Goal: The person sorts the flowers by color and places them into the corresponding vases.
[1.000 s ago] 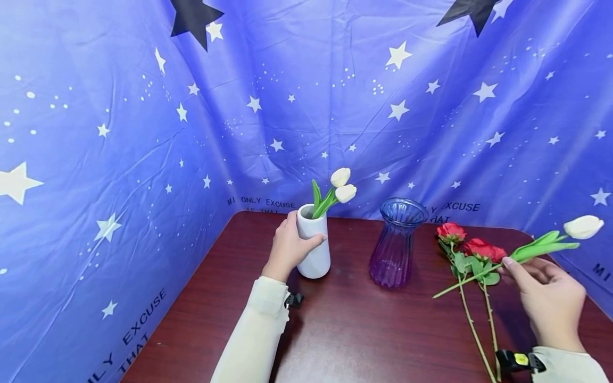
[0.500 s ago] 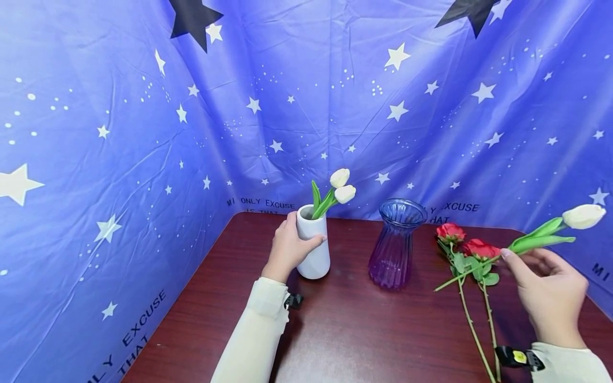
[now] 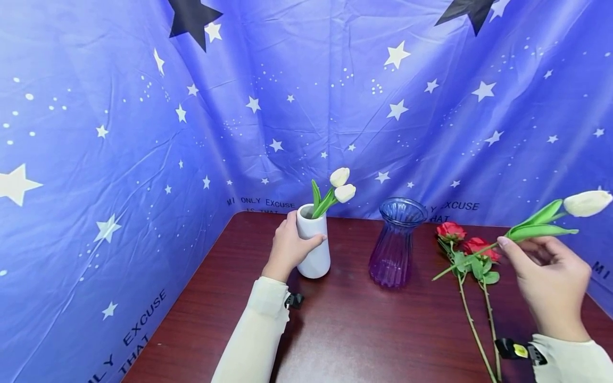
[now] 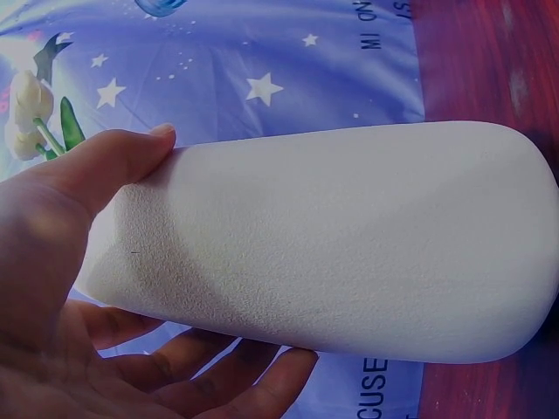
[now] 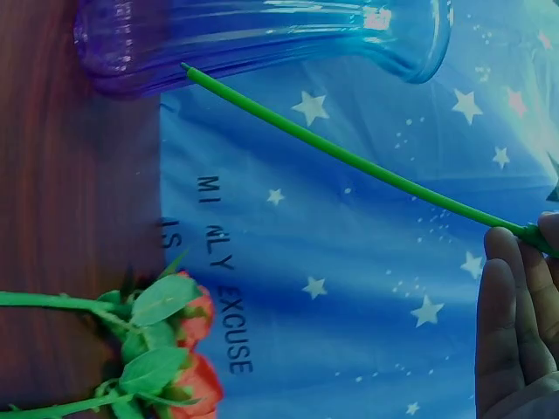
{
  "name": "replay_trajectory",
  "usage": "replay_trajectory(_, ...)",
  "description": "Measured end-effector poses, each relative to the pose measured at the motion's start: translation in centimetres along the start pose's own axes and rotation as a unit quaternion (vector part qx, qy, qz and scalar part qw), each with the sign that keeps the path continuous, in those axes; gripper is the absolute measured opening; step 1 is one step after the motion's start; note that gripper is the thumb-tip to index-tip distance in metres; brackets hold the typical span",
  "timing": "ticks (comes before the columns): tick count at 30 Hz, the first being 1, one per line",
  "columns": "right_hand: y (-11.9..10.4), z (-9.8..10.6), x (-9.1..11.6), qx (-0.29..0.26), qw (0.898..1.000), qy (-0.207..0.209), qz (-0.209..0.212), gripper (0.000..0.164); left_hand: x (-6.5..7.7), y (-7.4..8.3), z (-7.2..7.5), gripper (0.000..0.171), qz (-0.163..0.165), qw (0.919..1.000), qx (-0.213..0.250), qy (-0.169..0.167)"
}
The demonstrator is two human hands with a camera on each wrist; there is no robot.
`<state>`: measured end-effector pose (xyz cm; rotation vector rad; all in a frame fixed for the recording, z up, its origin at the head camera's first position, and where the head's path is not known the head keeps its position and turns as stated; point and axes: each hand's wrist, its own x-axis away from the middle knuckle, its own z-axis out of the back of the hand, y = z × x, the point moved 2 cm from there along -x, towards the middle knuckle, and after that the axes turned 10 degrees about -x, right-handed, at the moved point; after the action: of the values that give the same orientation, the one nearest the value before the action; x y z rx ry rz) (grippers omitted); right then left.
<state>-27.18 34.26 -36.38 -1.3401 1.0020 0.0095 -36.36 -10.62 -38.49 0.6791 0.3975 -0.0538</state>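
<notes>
My left hand (image 3: pixel 289 247) grips the upper part of a white vase (image 3: pixel 315 258), thumb on the near side and fingers round the left. In the left wrist view the thumb and fingers lie on opposite sides of the vase (image 4: pixel 349 236). Two white tulips (image 3: pixel 341 185) with green leaves lean out of its mouth. At the right, my right hand (image 3: pixel 551 282) pinches a third white tulip (image 3: pixel 586 204) just below its leaves. Its bare green stem (image 5: pixel 349 157) slants down and left, its cut end overlapping the glass vase in the right wrist view.
A blue-to-purple ribbed glass vase (image 3: pixel 394 244) stands between the hands. Two red roses (image 3: pixel 451 232) with long thorny stems lie on the dark red wooden table (image 3: pixel 364 330), right of the glass vase. A blue star-printed curtain (image 3: pixel 297 74) closes off the back and sides.
My right hand has risen slightly with the tulip, whose bloom has moved up while its stem tilts more steeply. My left hand and the white vase have stayed put.
</notes>
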Motion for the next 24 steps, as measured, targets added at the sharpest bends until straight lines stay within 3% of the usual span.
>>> replay_trajectory(8,-1.9,-1.1,-0.1,0.0,0.999,-0.014,0.038,0.024,0.0,0.0,0.1,0.084,-0.004,1.0,-0.001,0.002)
replay_trajectory(24,-4.7,-3.6,-0.1,-0.029,0.997,-0.054,0.05,0.02,0.1,0.1,0.1,0.082,-0.008,1.0,0.004,0.004)
